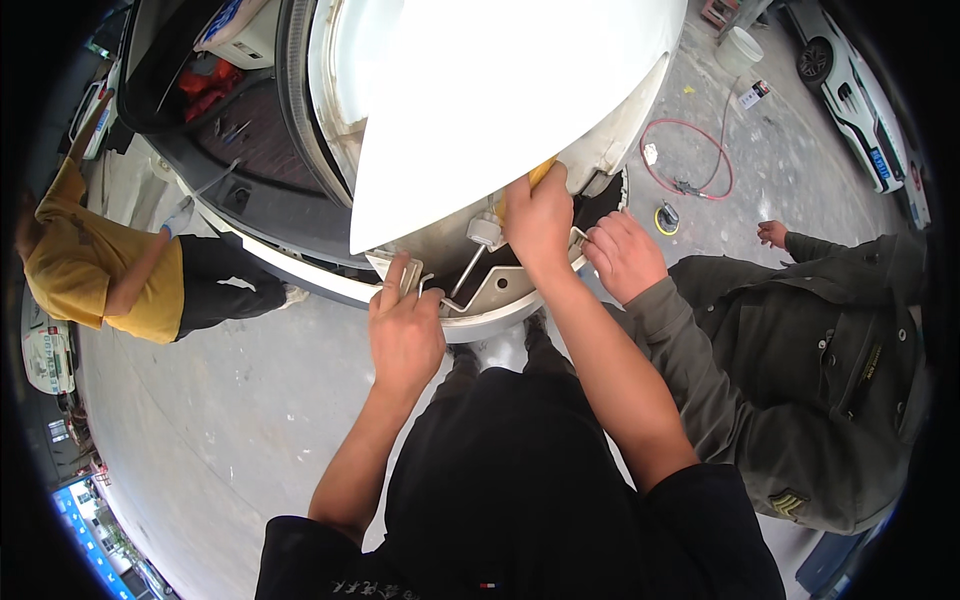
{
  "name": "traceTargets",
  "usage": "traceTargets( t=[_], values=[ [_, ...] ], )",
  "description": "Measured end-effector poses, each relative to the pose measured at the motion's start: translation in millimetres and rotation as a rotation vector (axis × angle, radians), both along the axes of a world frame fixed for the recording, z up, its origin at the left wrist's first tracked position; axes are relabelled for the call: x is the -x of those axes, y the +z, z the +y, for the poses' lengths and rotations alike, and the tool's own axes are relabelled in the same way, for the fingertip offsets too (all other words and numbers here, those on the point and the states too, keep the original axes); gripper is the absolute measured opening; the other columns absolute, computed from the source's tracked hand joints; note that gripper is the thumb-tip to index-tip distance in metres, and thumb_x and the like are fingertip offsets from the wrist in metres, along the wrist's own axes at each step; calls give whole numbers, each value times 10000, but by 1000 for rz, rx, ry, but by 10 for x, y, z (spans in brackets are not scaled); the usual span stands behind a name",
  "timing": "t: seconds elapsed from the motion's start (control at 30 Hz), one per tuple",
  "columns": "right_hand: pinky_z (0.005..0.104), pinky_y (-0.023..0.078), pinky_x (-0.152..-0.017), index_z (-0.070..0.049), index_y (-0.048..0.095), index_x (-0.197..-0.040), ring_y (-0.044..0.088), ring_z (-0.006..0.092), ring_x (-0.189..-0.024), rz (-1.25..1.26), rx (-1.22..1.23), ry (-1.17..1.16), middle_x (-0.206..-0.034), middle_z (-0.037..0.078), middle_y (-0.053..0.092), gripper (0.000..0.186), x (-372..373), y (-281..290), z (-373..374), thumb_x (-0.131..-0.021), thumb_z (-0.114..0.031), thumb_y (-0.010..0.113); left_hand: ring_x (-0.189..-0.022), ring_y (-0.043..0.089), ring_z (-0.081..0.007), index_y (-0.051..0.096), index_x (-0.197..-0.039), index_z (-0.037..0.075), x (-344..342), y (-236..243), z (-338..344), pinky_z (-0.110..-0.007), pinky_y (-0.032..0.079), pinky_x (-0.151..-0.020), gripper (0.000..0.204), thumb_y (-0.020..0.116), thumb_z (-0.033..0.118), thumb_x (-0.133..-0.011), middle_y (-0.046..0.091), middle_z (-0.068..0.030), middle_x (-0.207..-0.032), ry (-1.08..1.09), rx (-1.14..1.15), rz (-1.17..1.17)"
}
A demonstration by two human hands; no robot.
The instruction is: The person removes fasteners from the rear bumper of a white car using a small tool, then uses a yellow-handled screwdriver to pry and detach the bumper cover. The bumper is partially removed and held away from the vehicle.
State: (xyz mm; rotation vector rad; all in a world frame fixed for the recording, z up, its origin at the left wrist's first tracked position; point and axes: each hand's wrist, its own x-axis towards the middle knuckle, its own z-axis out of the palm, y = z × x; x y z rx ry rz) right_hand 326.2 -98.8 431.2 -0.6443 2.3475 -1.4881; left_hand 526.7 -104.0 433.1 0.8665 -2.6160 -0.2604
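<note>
The open rear corner of a white car point(500, 290) lies in front of me, its inner metal exposed. My right hand point(540, 225) is closed round a yellow object point(543, 172), mostly covered by my fingers. To its left, a pale block point(484, 232) sits at the top of a thin metal rod point(468, 270), which slants down toward my left hand. My left hand point(405, 335) is at the rear edge, index finger stretched along a pale bracket point(400, 272), the other fingers curled; what they grip is unclear. A co-worker's hand point(625, 255) touches the edge right of mine.
A large white panel point(510, 100) overhangs the work. A person in a dark jacket point(800, 370) stands close on the right; another in a yellow shirt point(110, 270) bends at the left. A red hose point(690, 122), a tape roll point(667, 218) and a white bucket point(738, 50) are on the floor.
</note>
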Motion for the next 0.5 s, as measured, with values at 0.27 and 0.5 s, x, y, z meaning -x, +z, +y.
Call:
traceTargets(
  t=[0.27, 0.5],
  values=[
    [517, 481, -631, 91, 444, -909, 614, 483, -679, 118, -18, -2, -712, 316, 609, 425, -37, -125, -9, -918, -317, 563, -1239, 505, -372, 695, -870, 8, 1, -78, 4, -451, 427, -869, 199, 557, -18, -728, 655, -186, -812, -2, 17, 18],
    [518, 490, -629, 96, 450, -897, 618, 481, -670, 120, -73, -5, -687, 314, 604, 424, -22, -156, -34, -908, -310, 572, -1237, 511, -340, 696, -843, 18, 10, -109, -11, -417, 419, -794, 161, 575, -6, -739, 643, -144, -759, -7, 65, 23]
  ],
)
